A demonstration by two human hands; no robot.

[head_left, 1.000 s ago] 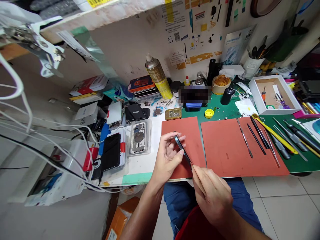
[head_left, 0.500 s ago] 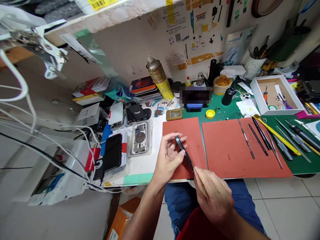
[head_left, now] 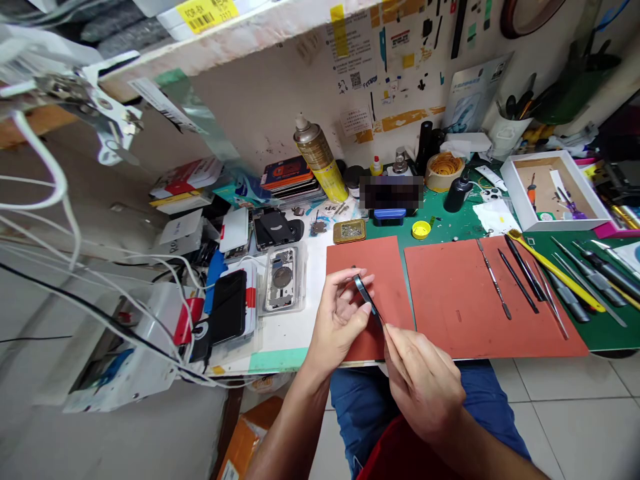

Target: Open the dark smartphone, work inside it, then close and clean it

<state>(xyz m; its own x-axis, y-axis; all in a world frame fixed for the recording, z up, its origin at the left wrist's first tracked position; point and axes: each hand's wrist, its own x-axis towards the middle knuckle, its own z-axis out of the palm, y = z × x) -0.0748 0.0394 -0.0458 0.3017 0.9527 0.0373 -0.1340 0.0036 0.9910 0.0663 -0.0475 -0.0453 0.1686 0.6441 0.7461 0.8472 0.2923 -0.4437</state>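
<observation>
My left hand (head_left: 340, 317) grips a thin dark phone (head_left: 365, 296) held on edge above the near part of the left red mat (head_left: 383, 267). Its fingers curl over the top edge and the thumb presses the side. My right hand (head_left: 423, 383) is closed in a pinch at the phone's lower end, fingertips against its edge. Whether a small tool sits in that pinch is hidden. Both hands hover at the table's front edge over my lap.
A second red mat (head_left: 480, 320) lies to the right with metal pry tools (head_left: 495, 287) and a yellow brush (head_left: 555, 270). A spray can (head_left: 315, 157), a white tray (head_left: 550, 190), an opened phone frame (head_left: 280, 277) and white cables (head_left: 100, 267) crowd the bench.
The hands and phone have barely moved. The view has tilted slightly, shifting everything a little down and right.
</observation>
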